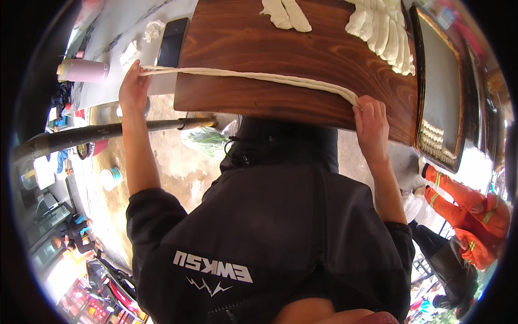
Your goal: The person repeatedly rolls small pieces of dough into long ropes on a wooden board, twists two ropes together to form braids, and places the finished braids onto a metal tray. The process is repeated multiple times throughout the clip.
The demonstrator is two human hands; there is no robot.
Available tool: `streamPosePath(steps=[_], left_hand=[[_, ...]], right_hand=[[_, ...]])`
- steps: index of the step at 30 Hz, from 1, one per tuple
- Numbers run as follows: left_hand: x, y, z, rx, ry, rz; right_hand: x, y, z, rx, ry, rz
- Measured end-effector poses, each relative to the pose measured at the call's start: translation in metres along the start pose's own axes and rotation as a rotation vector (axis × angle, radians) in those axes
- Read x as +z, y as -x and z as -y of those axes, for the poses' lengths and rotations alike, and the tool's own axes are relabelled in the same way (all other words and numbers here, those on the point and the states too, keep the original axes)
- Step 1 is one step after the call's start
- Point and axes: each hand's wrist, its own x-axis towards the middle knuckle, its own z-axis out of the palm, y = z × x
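A long doubled strand of pale dough (251, 75) stretches sideways between my two hands, along the near part of a brown wooden board (283, 50). My left hand (135, 89) pinches its left end beyond the board's left edge. At the other end, my right hand (371, 125) grips the strand near the board's front edge, with the fingers curled over the dough. Two flat dough strips (286, 15) lie on the far part of the board. Several more dough strips (378, 36) sit side by side at its far right.
Right of the board is a dark-rimmed tray (441, 77) with several twisted dough pieces (433, 139) at its near end. A phone (173, 42), crumpled tissue (154, 31) and pink bottle (83, 70) occupy the marbled table. People in orange workwear (465, 202) are at right.
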Motion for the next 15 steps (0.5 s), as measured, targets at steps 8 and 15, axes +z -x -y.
streamPosePath(steps=[8, 15], left_hand=[[0.093, -0.027, 0.024, 0.227, -0.252, 0.078], [0.148, 0.000, 0.054, 1.381, -1.422, 0.282]], right_hand=[[-0.053, 0.048, -0.055, 0.656, -1.275, 0.431], [-0.055, 0.056, -0.070, 0.992, -1.158, -0.316]])
